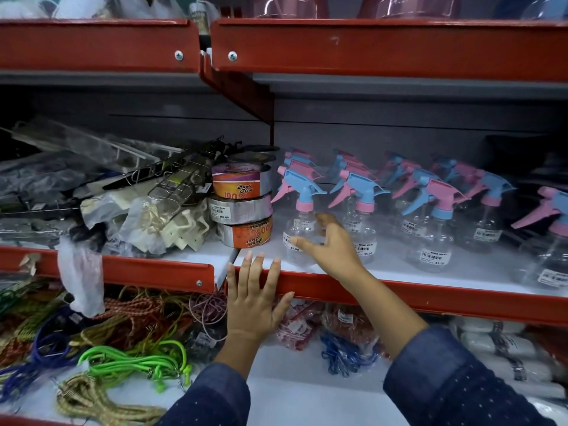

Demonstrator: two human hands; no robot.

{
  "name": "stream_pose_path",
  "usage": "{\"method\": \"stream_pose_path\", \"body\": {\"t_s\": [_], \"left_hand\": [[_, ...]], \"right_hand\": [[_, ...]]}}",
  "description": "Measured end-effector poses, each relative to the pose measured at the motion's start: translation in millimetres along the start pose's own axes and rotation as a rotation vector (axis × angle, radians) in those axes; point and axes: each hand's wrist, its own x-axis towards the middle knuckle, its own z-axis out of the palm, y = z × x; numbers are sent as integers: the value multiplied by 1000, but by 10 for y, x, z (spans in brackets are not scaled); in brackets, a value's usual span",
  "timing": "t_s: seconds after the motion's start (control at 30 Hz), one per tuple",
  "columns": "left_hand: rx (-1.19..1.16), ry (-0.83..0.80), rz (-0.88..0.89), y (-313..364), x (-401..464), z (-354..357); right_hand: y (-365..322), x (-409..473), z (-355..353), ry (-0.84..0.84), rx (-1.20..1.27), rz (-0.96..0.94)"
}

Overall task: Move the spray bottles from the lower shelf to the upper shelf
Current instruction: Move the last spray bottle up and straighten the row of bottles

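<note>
Several clear spray bottles with pink and blue trigger heads stand in rows on the white shelf [461, 272] behind a red front edge. My right hand [333, 245] reaches onto this shelf, fingers spread around the nearest front-left spray bottle [299, 232], with thumb and fingertips at its body; a firm grip does not show. My left hand [256, 298] lies flat with fingers apart on the red shelf edge [399, 293], holding nothing. The upper shelf [384, 44] is a red rail across the top, with pink and clear containers above it.
Stacked tape rolls [242, 207] stand just left of the bottles. Further left lies a heap of plastic-wrapped hardware [123, 195]. Below are coloured bungee cords [123, 361] and packed goods. A red bracket [246, 93] hangs between the two shelf sections.
</note>
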Motion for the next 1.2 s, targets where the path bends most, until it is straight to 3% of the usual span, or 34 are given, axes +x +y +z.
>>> {"method": "stream_pose_path", "body": {"t_s": [0.27,0.37,0.43,0.57,0.63,0.7,0.83,1.2], "left_hand": [[-23,-90,1,5,9,-129],[-147,-88,-51,36,173,-237],[-310,-95,-204,96,402,-323],[-817,-226,-666,255,1026,-524],[-1106,-355,-884,230,1216,-477],[-1241,-510,-1036,169,1270,-397],[-1300,-651,-1059,138,1266,-409],[-1263,-617,-1066,176,1268,-502]], "right_hand": [[46,42,-35,-242,241,84],[29,14,-45,-275,275,95],[-14,-27,-61,-216,278,81],[-83,-106,-107,80,191,16],[-103,-149,-123,103,191,38],[-106,-170,-127,82,185,53],[-76,-154,-105,-13,164,25],[-32,-169,-109,-7,207,28]]}}
